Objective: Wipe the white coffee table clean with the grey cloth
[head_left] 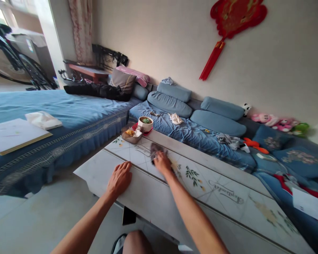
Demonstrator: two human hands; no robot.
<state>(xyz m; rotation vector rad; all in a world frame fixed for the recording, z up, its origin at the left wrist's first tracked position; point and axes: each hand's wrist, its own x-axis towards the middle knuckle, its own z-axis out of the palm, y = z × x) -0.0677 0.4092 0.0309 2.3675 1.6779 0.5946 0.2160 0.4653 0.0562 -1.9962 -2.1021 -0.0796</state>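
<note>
My right hand [163, 163] presses a dark, crumpled cloth [155, 149] against the top of a low coffee table [151, 190]; hand and cloth are a little blurred. My left hand [120, 178] rests on the table's near part with fingers stretched out, holding nothing. Printed leaves and lettering run along the tabletop's middle strip. Just beyond the cloth, toward the far left end, stand a brownish clear container [131, 137] with snack-like pieces and a white pot [145, 124] with a green succulent. A red tray or mat [149, 132] shows under the pot.
Behind the table is a blue-covered sofa [169, 121] with bolsters and loose cloths. A blue-covered bed [95, 109] to the left bears a white tissue pack [43, 120] and a flat white board [14, 135]. A bicycle [23, 63] stands far left.
</note>
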